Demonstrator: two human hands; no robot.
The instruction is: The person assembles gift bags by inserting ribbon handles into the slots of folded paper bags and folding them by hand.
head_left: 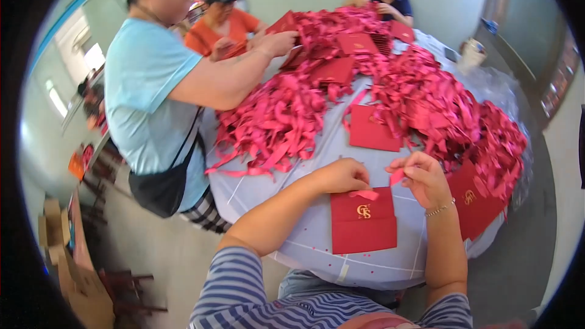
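A red paper envelope (364, 234) with a gold emblem lies flat on the covered table in front of me. Over its upper edge, my left hand (342, 176) is closed with the fingers curled down; what they grip, if anything, is hidden. A short strip of pink ribbon (364, 195) shows just below those fingers, on the envelope. To the right, slightly above the table, my right hand (425, 178) pinches a pink ribbon end (397, 176) between thumb and finger. Another red envelope (373, 129) lies beyond my hands.
Heaped pink ribbons (426, 94) and stacked red envelopes (334, 72) cover much of the white-clothed table (304, 240). More envelopes (472, 201) sit by my right forearm. A person in light blue (149, 79) stands at the left; others work at the far side. Cardboard boxes (82, 289) stand lower left.
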